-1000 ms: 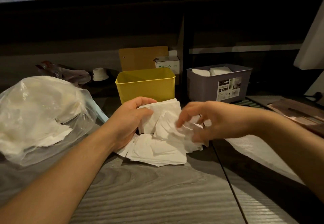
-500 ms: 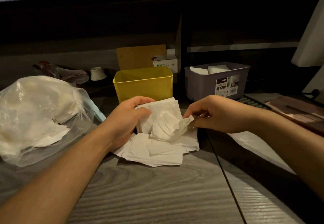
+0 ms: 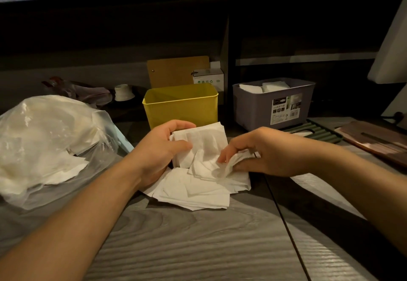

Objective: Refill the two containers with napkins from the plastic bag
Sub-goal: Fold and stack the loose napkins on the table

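At table centre, left hand [image 3: 160, 148] grips the napkin stack [image 3: 202, 139]; right hand [image 3: 259, 150], newly closed, pinches a crumpled napkin [image 3: 222, 166] — yellow tub [image 3: 180, 106] at twelve o'clock unfilled.

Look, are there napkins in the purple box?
Yes, white napkins poke above the rim of the purple box.

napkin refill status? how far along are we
Partly done. The grey container already shows napkins at its rim. The yellow container shows none in the part of its inside that is visible. In hand: the left hand grips a stack of napkins, the right hand pinches a crumpled one from the loose pile. More remain in the plastic bag.
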A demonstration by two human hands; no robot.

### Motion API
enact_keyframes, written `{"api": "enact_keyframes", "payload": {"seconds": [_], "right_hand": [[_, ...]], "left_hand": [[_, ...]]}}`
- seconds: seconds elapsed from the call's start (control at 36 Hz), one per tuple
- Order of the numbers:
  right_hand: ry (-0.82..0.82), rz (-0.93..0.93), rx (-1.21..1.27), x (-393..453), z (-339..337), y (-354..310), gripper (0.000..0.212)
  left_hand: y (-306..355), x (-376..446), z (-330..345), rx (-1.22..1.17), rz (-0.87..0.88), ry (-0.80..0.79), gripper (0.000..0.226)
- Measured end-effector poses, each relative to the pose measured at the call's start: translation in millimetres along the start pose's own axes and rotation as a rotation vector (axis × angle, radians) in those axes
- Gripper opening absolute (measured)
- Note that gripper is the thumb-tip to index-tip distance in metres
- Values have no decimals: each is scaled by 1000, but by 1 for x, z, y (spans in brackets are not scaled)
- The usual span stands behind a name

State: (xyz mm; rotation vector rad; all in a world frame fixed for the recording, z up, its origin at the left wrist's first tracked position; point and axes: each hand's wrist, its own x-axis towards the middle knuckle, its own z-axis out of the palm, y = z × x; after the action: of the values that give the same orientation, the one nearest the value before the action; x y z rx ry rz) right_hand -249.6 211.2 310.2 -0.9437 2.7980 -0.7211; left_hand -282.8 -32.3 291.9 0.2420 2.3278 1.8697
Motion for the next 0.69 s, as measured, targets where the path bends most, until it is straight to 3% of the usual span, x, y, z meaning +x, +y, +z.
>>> {"api": "enact_keyframes", "payload": {"seconds": [0.14, 0.25, 0.42, 0.56, 0.69], "right_hand": [[30, 12, -56, 1, 2, -5, 20], [-34, 8, -34, 2, 6, -9, 22], [-153, -59, 275, -5, 0, -21, 18], [235, 23, 595, 6, 13, -20, 15], [431, 220, 569, 25, 29, -13, 19]], "left_hand": [[0, 0, 1, -24, 26, 30, 35], [-1, 0, 0, -46, 58, 92, 35], [-4, 5, 1, -67, 75, 97, 34], [-5, 6, 2, -7, 71, 33, 30], [-2, 4, 5, -46, 28, 40, 20]]}}
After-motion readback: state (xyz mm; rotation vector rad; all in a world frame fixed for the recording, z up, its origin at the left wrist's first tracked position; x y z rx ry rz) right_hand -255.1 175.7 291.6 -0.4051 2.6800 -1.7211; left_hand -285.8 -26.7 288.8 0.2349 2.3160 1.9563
